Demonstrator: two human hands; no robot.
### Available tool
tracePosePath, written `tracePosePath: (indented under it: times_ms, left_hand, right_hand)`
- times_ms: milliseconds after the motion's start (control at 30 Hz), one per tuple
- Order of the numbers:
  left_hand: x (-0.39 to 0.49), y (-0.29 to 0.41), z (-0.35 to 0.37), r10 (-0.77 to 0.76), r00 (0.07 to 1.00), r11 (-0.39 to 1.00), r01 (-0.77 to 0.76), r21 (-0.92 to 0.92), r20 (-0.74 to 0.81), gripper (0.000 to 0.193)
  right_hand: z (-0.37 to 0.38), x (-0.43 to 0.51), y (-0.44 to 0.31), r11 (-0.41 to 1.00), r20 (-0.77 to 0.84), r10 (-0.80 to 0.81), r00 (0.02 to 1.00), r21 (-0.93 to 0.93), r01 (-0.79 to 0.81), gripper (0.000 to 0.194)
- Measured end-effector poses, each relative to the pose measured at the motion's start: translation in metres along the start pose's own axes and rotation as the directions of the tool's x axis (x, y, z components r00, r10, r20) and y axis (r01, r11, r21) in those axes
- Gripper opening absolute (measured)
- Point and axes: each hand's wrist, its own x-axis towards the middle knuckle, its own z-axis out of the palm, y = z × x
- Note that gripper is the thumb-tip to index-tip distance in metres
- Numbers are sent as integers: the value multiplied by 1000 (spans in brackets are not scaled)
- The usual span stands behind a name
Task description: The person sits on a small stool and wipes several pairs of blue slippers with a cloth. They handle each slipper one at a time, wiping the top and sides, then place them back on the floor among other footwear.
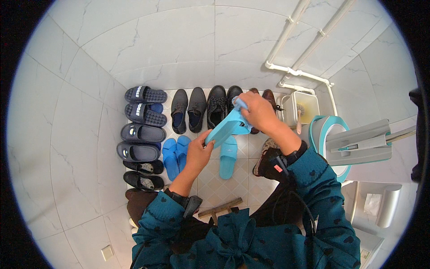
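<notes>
A light turquoise slide slipper is held tilted above the floor, between both hands. My left hand grips its heel end, thumb on top. At the strap end, my right hand presses a light blue cloth against the slipper. A matching turquoise slipper lies on the floor tiles beneath, toe towards the wall. To its left is a pair of blue slippers, partly covered by my left hand and forearm. Behind my right hand, a pair of brown leather shoes is partly hidden.
Grey lace-up shoes and black leather shoes line the back wall. Dark slides and black flat shoes line the left. At right stand a toilet-brush holder and a teal-rimmed mop bucket with a flat mop.
</notes>
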Motion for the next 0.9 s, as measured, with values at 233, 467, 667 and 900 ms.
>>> tracePosePath:
  times_ms: [233, 467, 667, 900]
  left_hand:
    - [-1, -6, 1, 68, 998, 998, -68, -8, -12, 41]
    - [3, -6, 1, 80, 997, 997, -80, 20, -14, 40]
    - [-1, -9, 0, 57, 998, 998, -58, -26, -14, 41]
    - [0, -8, 2, 59, 998, 998, -59, -23, 10, 41]
  right_hand:
    - [9, -13, -34, 940, 159, -250, 955, 277, 200, 29]
    - [-8, 3, -3, 993, -87, -5, 996, 114, 14, 29]
    - [14, -9, -16, 989, 35, -125, 992, 80, 122, 27]
    - [8, -6, -17, 965, 19, -178, 984, 199, 170, 24]
